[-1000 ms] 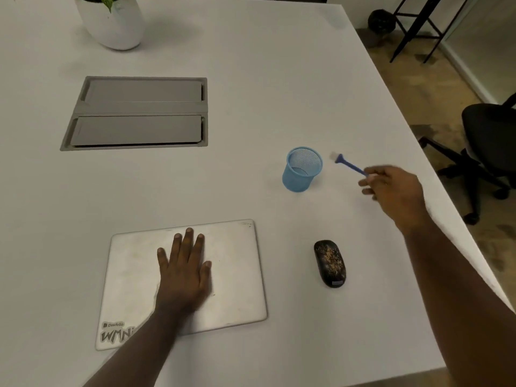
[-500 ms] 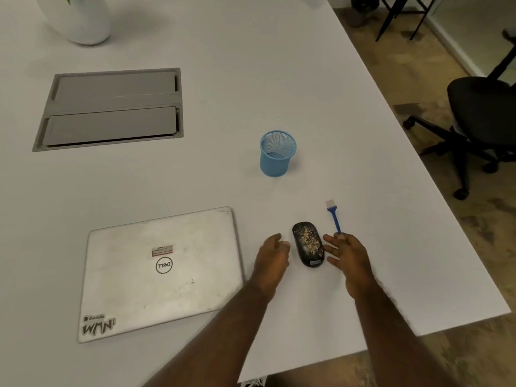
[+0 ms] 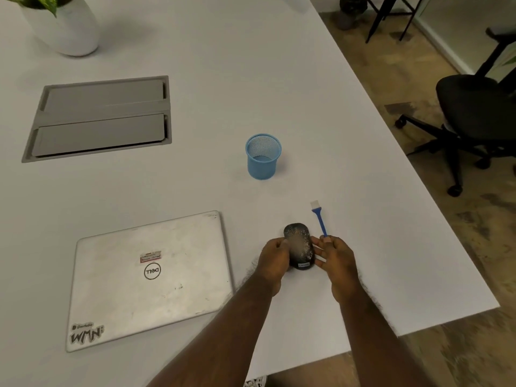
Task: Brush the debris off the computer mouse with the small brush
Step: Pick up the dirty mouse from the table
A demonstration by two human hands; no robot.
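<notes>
Computer mouse (image 3: 299, 247), speckled with pale debris, is steadied on the white worktop (image 3: 223, 51) near its front edge, gripped from one side by the left hand (image 3: 275, 256). The small blue brush (image 3: 319, 217) is pinched by its handle end in the right hand (image 3: 336, 258), bristles pointing away. Sweeping has not begun; next, the bristles would need turning onto the mouse. Both hands' fingertips are partly hidden.

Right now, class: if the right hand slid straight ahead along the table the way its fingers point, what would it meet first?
Probably the mouse: the right hand points up and left, its fingertips already at the mouse's right side. The brush it holds points elsewhere.
</notes>
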